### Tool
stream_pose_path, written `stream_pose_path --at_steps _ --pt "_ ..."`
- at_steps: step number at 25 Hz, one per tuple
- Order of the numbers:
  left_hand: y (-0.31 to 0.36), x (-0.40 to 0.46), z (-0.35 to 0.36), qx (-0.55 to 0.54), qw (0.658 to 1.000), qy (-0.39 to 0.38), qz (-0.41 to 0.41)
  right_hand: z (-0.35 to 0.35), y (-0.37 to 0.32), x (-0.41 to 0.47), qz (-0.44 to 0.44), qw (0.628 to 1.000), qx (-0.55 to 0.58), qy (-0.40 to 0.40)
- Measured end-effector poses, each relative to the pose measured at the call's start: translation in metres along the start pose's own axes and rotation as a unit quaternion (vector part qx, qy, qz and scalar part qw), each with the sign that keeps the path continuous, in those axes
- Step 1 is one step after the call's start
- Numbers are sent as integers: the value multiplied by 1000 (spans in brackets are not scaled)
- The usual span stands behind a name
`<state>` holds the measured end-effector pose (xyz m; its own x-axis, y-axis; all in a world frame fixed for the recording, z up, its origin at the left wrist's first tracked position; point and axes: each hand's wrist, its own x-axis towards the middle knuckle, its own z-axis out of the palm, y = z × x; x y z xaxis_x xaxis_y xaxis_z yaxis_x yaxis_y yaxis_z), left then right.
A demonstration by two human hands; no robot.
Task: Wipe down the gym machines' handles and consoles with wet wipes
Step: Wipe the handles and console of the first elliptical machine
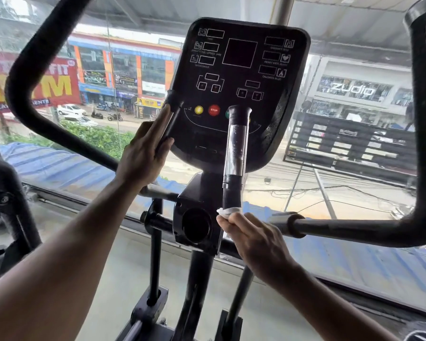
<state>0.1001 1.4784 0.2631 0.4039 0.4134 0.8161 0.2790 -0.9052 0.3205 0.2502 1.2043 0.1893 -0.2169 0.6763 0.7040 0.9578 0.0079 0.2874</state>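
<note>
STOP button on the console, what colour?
Red, with white lettering: the STOP button on the console, head view.

Daylit window wall [342, 156] over shopfronts [123, 70]

The red round button [214, 110] on the black console [239, 89] carries the word "STOP" in white. Beside the small dark windows on the right of the console, tiny labels read "HEART RATE" and "CALORIES"; the other labels are too blurred. Outside the window, the white shop front [354, 90] shows "ZUDIO". The red banner [30, 82] at left shows "FIT" and, in yellow, partly hidden letters ending in "M".
</note>
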Motion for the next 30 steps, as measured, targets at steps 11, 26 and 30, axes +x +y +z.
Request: stream_pose_path --at_steps 11,26,30 --pt "-2 -1 0 8 1000 -2 -2 97 -24 -75 706 451 513 190" --pt "-8 1 6 27 999 11 14 196 46 -39 704 128 647 263" --pt "-10 -2 6 26 1000 9 14 182 34 -45 680 85 657 315"
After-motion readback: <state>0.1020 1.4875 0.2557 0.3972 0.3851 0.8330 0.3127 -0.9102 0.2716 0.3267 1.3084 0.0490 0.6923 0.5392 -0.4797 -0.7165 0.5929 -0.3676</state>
